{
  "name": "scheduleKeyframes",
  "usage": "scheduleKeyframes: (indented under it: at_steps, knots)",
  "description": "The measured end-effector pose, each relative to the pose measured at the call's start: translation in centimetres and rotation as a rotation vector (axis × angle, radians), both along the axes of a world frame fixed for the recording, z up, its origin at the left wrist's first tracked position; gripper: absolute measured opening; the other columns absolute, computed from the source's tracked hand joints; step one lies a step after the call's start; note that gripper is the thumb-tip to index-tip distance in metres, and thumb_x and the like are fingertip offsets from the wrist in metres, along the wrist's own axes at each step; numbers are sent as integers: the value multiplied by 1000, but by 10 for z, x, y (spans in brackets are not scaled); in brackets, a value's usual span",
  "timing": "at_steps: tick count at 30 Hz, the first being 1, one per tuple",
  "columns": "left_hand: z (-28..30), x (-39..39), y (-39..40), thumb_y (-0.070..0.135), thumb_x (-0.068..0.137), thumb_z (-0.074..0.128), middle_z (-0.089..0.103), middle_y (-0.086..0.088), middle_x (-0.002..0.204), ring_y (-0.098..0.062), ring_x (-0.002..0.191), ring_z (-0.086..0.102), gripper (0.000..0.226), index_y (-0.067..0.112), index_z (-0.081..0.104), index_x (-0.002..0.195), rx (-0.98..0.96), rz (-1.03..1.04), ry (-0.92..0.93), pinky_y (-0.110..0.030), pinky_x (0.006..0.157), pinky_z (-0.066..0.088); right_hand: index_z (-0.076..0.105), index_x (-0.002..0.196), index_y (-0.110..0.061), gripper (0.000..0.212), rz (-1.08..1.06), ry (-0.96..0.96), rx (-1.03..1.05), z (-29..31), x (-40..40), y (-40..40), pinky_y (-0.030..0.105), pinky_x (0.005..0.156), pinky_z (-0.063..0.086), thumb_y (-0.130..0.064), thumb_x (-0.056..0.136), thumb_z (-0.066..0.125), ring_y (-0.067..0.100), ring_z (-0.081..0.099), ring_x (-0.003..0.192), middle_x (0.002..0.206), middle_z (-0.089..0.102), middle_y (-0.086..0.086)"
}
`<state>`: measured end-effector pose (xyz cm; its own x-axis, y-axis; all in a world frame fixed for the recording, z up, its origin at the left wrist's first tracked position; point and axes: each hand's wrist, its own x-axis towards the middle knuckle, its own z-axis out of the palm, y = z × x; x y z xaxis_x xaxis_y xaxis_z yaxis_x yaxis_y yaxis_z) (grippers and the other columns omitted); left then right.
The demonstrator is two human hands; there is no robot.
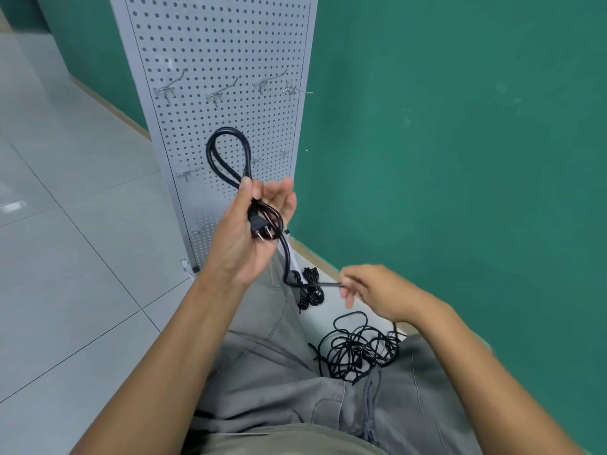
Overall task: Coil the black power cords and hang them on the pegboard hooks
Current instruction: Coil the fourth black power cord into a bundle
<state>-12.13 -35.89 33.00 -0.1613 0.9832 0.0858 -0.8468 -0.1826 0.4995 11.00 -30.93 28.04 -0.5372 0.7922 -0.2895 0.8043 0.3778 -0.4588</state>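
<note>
Head view: left hand (253,224) grips the black power cord (226,152), round and rubbery, looped upward before the perforated grey metal pegboard (223,47); its pronged plug (261,226) rests in the palm. Right hand (374,290) pinches the cord's trailing length. Tangled cords (358,346) lie on the floor.

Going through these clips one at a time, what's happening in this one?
A person is coiling a black power cord in front of a grey pegboard. The left hand grips the loops with the plug at the palm, while the right hand pinches the trailing length. Every visible hook is bare. A tangled pile of cords and a bundled cord lie on the floor by the green wall.
</note>
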Motion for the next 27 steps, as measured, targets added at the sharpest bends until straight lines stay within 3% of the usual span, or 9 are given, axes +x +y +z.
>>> scheduleKeyframes:
  at_steps: [3, 6, 8, 10, 14, 18, 21, 24, 27]
  knots:
    - [-3, -10, 4, 26, 112, 39, 48, 8, 63, -1, 58, 56, 31, 15, 46, 83, -45, 13, -219, -20, 63, 54, 71, 108, -14, 28, 100, 223, -284, -6, -12, -12, 25, 94, 48, -18, 110, 43, 4, 61, 95, 103, 70, -15]
    - [-9, -13, 9, 28, 112, 38, 40, 9, 59, -1, 50, 44, 33, 16, 44, 82, -39, -10, -268, -16, 57, 49, 57, 137, -20, 31, 130, 397, -466, -11, -31, -27, 22, 110, 42, -22, 109, 45, 7, 58, 126, 136, 63, -3]
    - [-12, -8, 10, 29, 111, 39, 39, 9, 58, -2, 49, 42, 31, 17, 44, 83, -36, -37, -258, -17, 56, 48, 49, 145, -23, 41, 120, 509, -504, -15, -44, -35, 24, 115, 39, -27, 105, 53, 6, 51, 136, 145, 57, -4]
    - [-13, -3, 10, 30, 111, 38, 39, 9, 57, -3, 48, 41, 31, 17, 44, 84, -37, -60, -244, -17, 56, 47, 50, 140, -28, 42, 55, 595, -430, -18, -56, -40, 28, 115, 39, -29, 100, 61, 4, 51, 133, 141, 58, -3]
    - [-12, 1, 9, 33, 110, 38, 37, 9, 57, -3, 46, 38, 31, 17, 45, 84, -41, -96, -237, -16, 52, 45, 67, 109, -23, 13, 16, 555, -125, -18, -64, -42, 29, 105, 43, -30, 99, 65, 13, 53, 112, 119, 53, 6]
    - [-14, -10, 11, 34, 111, 36, 35, 9, 56, -2, 43, 35, 34, 17, 45, 83, -72, -96, -271, -13, 45, 38, 60, 99, -7, 20, 29, 583, -180, -14, -51, -45, 27, 91, 47, -27, 103, 59, 13, 59, 95, 101, 64, 11]
    - [-19, -23, 14, 35, 112, 35, 34, 10, 55, -2, 42, 35, 37, 17, 45, 82, -117, -75, -248, -13, 43, 36, 61, 92, -10, 12, -85, 654, -234, -8, -37, -49, 20, 76, 48, -18, 102, 62, 9, 60, 72, 77, 68, 1]
    - [-25, -33, 16, 35, 112, 38, 34, 10, 56, -2, 43, 35, 35, 18, 46, 82, -208, -34, -133, -15, 43, 35, 68, 89, -16, 7, -194, 619, -129, -2, -17, -46, 31, 68, 49, -19, 94, 72, 11, 56, 65, 70, 69, -4]
    - [-32, -36, 18, 35, 112, 37, 34, 9, 58, -4, 45, 33, 35, 18, 43, 82, -273, 10, 118, -16, 44, 32, 71, 82, -22, 9, -248, 506, 14, 10, 1, -40, 33, 67, 49, -21, 88, 78, 11, 54, 62, 70, 70, -6]
